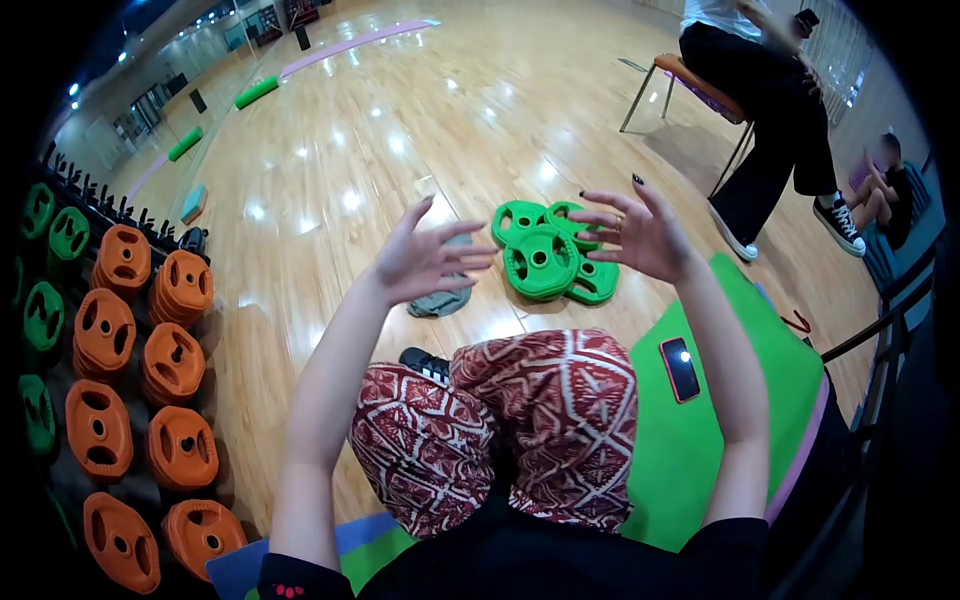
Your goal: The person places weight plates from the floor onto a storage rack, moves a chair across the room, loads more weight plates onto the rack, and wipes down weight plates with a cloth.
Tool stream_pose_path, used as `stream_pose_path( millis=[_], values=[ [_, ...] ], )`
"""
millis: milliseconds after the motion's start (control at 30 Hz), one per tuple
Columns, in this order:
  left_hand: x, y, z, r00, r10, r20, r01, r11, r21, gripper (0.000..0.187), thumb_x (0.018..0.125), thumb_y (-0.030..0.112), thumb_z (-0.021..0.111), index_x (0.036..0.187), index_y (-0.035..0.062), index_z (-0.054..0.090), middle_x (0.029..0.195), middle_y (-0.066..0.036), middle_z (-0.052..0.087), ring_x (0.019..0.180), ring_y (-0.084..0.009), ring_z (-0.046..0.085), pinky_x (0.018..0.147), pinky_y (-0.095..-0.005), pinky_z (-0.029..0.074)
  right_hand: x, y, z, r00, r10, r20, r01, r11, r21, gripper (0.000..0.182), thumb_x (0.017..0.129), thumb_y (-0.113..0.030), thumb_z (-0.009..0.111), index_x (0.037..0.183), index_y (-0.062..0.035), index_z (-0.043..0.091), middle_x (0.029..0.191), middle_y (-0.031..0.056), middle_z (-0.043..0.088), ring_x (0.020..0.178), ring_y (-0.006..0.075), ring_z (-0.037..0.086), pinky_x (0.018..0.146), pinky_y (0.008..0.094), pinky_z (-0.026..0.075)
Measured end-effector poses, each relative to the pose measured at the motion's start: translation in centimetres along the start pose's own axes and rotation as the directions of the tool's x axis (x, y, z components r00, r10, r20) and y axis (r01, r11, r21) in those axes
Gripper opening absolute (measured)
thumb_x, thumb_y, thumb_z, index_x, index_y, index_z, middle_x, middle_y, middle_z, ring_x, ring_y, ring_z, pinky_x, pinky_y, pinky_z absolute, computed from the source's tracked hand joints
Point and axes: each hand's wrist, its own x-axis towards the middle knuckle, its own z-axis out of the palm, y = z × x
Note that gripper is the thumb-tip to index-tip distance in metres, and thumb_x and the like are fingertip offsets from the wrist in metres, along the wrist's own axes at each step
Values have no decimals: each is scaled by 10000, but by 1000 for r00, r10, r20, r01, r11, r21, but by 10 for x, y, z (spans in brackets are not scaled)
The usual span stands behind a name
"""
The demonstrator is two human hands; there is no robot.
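Both hands are up in the air in front of the person's knees. The left hand [436,256] is wide open, with its fingers spread and a bit bent, and it has nothing in it. The right hand [648,236] is open too, its fingers loose and apart, with a ring on one finger, and it is empty as well.

The green weights [541,262] lie in a pile on the wood floor [330,260], a bit past the knees. They show between the two hands, and some right fingertips cover part of the pile from this view. A gray cloth [440,303] lies on the floor just left of the pile, partly hidden by the left hand.

The person wears red and white pants [560,420], and one black shoe [425,363] peeks out by the left knee. On the right, a phone [681,370] lies on a green mat [740,350].

Orange weights [100,430] hang in rows on the near left. At the far right, someone in black trousers [735,50] sits on a chair [680,68], and another person [893,195] sits low by the wall. A green roller [257,92] and a pink mat [350,48] lie far away on the left.
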Motion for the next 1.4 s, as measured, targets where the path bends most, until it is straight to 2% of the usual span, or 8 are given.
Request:
stream_pose_path(
  millis=[400,700,1000,1100,1200,1267,1333,1400],
  values=[
    [43,5,-36,996,-84,4,84,996,-40,707,794,592,237,1252,58,310,1141,-209,459,1017,-295,472,838,-406,397,90,30,13,946,323,-16,-312,896,-315,558,800,-539,388,1181,-132,365,1123,71,490,939,201,477,831,358,357],
    [61,-5,-116,956,-50,-290,7,989,-148,684,798,580,272,1225,50,338,1116,-187,481,944,-262,512,793,-384,424,113,34,-93,941,286,-183,-303,950,-77,544,832,-500,344,1213,-111,362,1123,122,492,924,200,507,813,356,400],
    [99,-22,-134,934,-19,-358,-22,994,-111,598,819,516,302,1180,43,361,1089,-158,511,938,-231,527,771,-343,423,153,95,-133,953,302,35,-304,945,124,521,823,-458,398,1184,-82,390,1104,115,506,947,213,504,811,355,392],
    [95,-86,-183,775,-132,-619,200,979,42,511,793,377,474,1165,38,387,1091,-150,513,933,-213,530,785,-335,421,168,116,-153,932,355,-70,-348,933,85,460,829,-403,420,1153,-76,411,1069,109,523,927,208,514,795,347,403],
    [78,-158,-246,615,293,-732,538,523,661,560,675,300,626,1124,29,433,1064,-171,505,958,-285,500,833,-363,398,188,122,-190,809,255,-530,-367,923,-117,422,799,-350,487,1099,-58,429,1021,113,536,901,214,522,762,352,424],
    [63,-175,-247,580,366,-727,665,303,683,570,652,289,636,1121,29,441,1048,-166,488,975,-305,475,857,-371,377,196,137,-228,720,-209,-662,-538,435,-722,450,739,-308,567,1064,-37,415,1005,136,529,898,252,532,729,372,444],
    [52,-195,-255,679,449,-581,662,-32,749,537,639,280,645,1087,46,463,1055,-130,473,967,-296,467,878,-356,356,192,147,-221,696,-222,-683,-663,164,-730,490,713,-320,597,1055,-30,398,1004,155,521,891,279,537,721,384,449],
    [51,-195,-249,687,439,-579,669,-70,740,453,646,271,634,1015,51,489,1002,-126,504,919,-292,490,828,-374,380,183,159,-216,686,-228,-691,-725,-134,-676,533,686,-331,627,1045,-23,382,1002,174,512,885,306,542,713,396,454]
  ],
)
